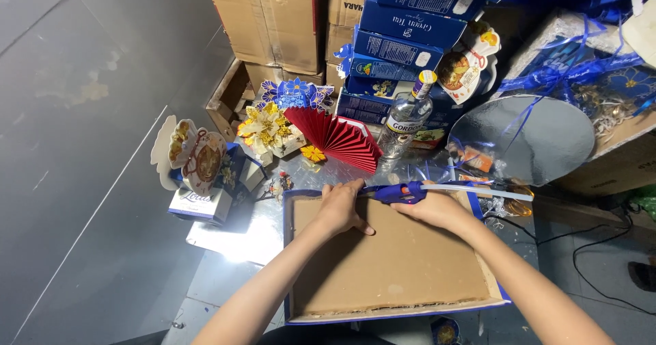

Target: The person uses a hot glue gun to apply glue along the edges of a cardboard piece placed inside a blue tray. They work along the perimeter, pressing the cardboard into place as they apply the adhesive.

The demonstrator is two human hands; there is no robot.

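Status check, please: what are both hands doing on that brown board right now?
Left hand flat on the board, pressing its far edge. Right hand holds the blue glue gun along that edge. Bottle and red fan stand just beyond.

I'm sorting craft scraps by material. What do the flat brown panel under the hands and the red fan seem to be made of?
The brown panel looks like matte cardboard or greyboard: dull brown face, rough edge, with blue wrapping at its rim. The red fan looks like pleated paper: crisp, even folds with a faint sheen.
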